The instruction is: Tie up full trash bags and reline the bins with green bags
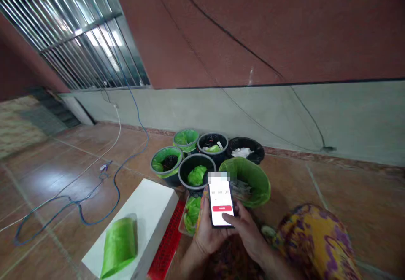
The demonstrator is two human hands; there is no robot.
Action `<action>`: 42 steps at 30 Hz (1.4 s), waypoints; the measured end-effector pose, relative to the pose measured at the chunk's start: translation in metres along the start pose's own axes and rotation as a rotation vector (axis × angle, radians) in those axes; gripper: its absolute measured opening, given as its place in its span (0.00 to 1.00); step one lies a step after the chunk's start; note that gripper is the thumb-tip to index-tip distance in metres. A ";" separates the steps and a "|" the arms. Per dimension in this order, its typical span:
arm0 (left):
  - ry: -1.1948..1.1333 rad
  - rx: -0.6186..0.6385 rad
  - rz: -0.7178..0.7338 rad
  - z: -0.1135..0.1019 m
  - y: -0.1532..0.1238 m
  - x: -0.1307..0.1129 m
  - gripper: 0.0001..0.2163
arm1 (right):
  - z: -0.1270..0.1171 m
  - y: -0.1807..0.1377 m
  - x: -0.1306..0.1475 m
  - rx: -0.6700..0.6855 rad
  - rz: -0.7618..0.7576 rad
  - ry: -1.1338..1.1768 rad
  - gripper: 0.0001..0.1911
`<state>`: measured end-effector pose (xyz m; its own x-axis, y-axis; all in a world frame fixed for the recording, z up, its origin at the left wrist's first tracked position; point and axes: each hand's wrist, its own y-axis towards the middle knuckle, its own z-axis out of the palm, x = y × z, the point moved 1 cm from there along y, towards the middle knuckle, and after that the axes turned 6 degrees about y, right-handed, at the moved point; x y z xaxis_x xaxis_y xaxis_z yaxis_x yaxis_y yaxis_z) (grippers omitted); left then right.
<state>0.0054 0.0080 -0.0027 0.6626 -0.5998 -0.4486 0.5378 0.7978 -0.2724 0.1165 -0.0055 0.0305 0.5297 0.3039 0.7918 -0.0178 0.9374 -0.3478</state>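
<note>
My left hand [207, 229] is wrapped round a smartphone [220, 200] with a lit white screen and a red button. My right hand [248, 227] rests against the phone's lower right, its thumb touching the screen under the red button. Just beyond the phone stand several small round bins. One black bin [196, 171] holds a crumpled green bag. A larger bin [249, 179] is lined with a green bag. A green-lined bin [166, 162] is at the left.
A white box [148, 214] with a roll of green bags [119, 246] on it lies at lower left, beside a red perforated tray [167, 242]. Blue and white cables [95, 187] trail across the tiled floor. A wall runs behind the bins. My patterned clothing [316, 242] is at lower right.
</note>
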 end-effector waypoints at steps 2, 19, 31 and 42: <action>-0.001 0.001 -0.003 0.000 -0.001 0.000 0.33 | 0.001 0.000 0.000 0.003 0.000 0.007 0.38; 0.025 -0.001 -0.019 0.005 -0.003 -0.003 0.33 | -0.002 0.003 -0.008 0.020 -0.009 -0.001 0.38; -0.107 -0.051 0.180 -0.003 -0.023 -0.025 0.31 | -0.004 0.017 -0.019 0.156 -0.076 -0.287 0.37; -0.156 -0.198 0.480 -0.068 -0.092 -0.079 0.28 | 0.049 0.035 -0.053 0.402 -0.087 -0.893 0.32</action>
<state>-0.1322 -0.0134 -0.0004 0.8873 -0.1547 -0.4345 0.0569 0.9716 -0.2297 0.0462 0.0192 0.0013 -0.2898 0.0926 0.9526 -0.3840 0.9004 -0.2044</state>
